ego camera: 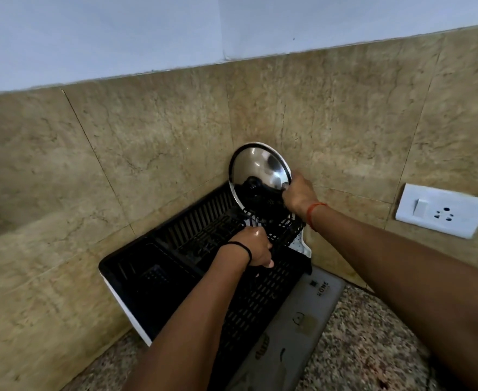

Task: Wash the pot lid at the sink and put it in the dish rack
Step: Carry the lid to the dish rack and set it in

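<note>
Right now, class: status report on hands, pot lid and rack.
Right hand grips pot lid, upright at rack's far end. Left hand holds dish rack. Nothing blocking.

The lower part of the lid (256,167) is hidden behind the rack (192,244) wall and the right hand (298,194), so where its edge rests cannot be told. The right fingers are out of sight behind the lid's rim. The left hand (256,246) covers whatever it touches in the rack; its fingertips are hidden. Both forearms run off the bottom edge. The mat (302,323) on the worktop (373,348) is partly under the rack and the arms, its print too blurred to read, save the word HOME.
</note>
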